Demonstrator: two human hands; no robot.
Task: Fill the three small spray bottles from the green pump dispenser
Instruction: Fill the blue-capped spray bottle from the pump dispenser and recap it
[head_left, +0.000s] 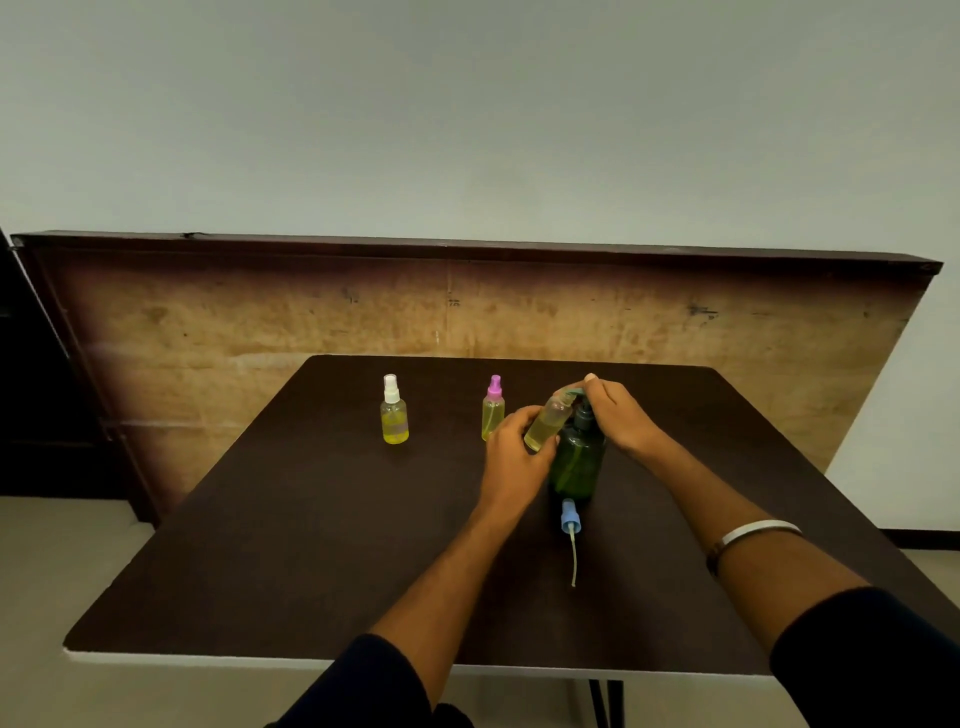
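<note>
Third bottle at the pump, two capped at the back

The left hand (514, 447) grips the open spray bottle (545, 422), tilted under the spout; the right hand (615, 410) presses down on the green pump dispenser (577, 460), centre table. If the mouth slips off the spout, liquid could spill onto the dark table (260, 545). The blue sprayer cap (570, 517) lies at 6 o'clock. A wooden board (311, 322) leans on a pale wall.

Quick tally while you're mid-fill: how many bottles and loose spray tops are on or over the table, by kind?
Small clear spray bottles with caps on: 2, white-capped and pink-capped
Small clear uncapped bottle, tilted in the left hand: 1
Green pump dispenser bottle: 1
Loose blue spray top with tube: 1
Total: 5
</note>
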